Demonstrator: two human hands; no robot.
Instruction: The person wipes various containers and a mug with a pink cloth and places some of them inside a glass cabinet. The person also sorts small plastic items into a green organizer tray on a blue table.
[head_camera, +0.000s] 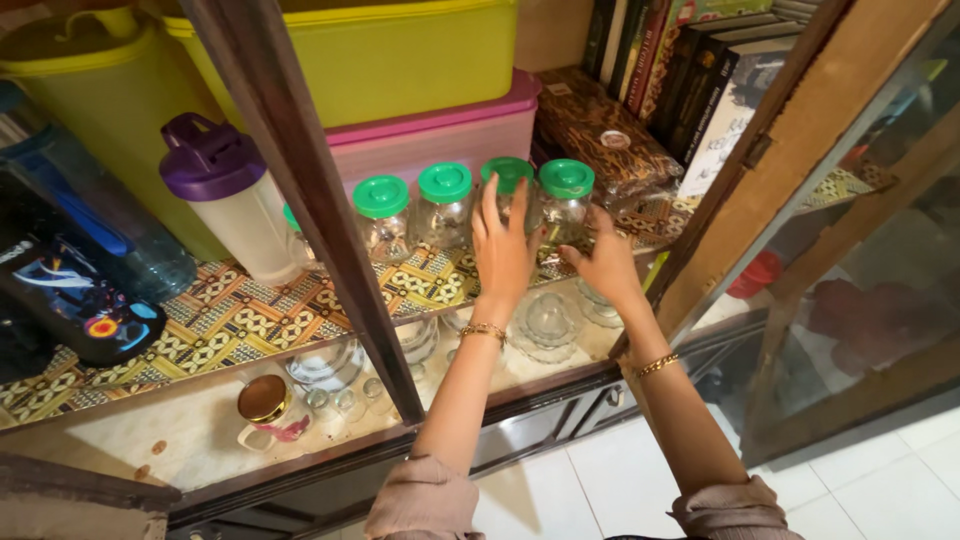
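Left hand (503, 250) spread open against one green-lidded jar (510, 195); right hand (603, 262) lay loosely open beside another (566, 203), near the shelf edge (300, 345).

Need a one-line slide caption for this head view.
Both hands reach green-lidded glass jars on a patterned cabinet shelf.

jars (566, 200) | clear glass; green lids | upright; rowed on shelf

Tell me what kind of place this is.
Most likely a home, at a glass-fronted wooden storage cabinet. Its patterned shelf holds small glass jars with green lids, plastic tubs and a row of books, and both hands, left hand and right hand, reach in among the jars.
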